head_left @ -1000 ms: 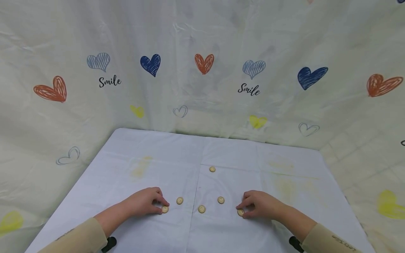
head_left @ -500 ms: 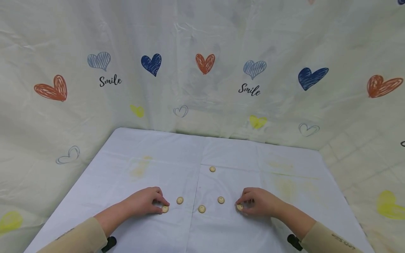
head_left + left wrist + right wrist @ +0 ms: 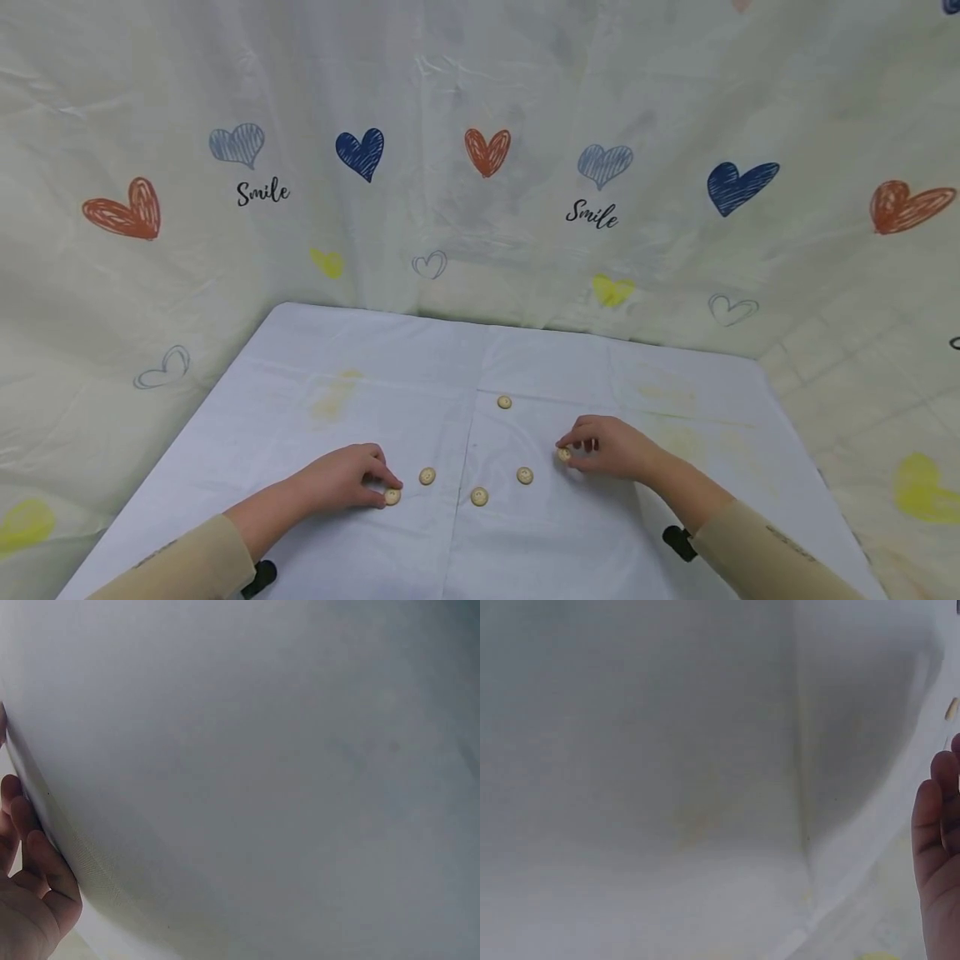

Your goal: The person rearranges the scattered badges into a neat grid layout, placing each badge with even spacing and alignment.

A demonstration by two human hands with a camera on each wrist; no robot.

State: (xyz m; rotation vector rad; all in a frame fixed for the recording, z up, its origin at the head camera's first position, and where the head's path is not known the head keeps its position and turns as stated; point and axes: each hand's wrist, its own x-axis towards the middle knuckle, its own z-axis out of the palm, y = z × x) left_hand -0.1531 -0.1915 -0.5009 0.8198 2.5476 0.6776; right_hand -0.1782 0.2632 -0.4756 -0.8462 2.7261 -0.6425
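My left hand rests on the white table, thumb and index finger pinching a round wooden button that lies flat. The right hand pinches another wooden button between thumb and index finger; whether it touches the cloth I cannot tell. Between the hands lie a button, a second button and a third button. One more button sits farther back. In the left wrist view, curled fingers show at the left edge. The right wrist view has some fingers at its right edge.
A white cloth with creases and faint yellow stains covers the table. Behind it hangs a pale curtain printed with hearts and "Smile". A dark wrist device sits at the right sleeve, another device at the left sleeve.
The right hand has moved away from me, toward the back of the table, carrying its button along. My left hand and the other buttons have stayed in place.
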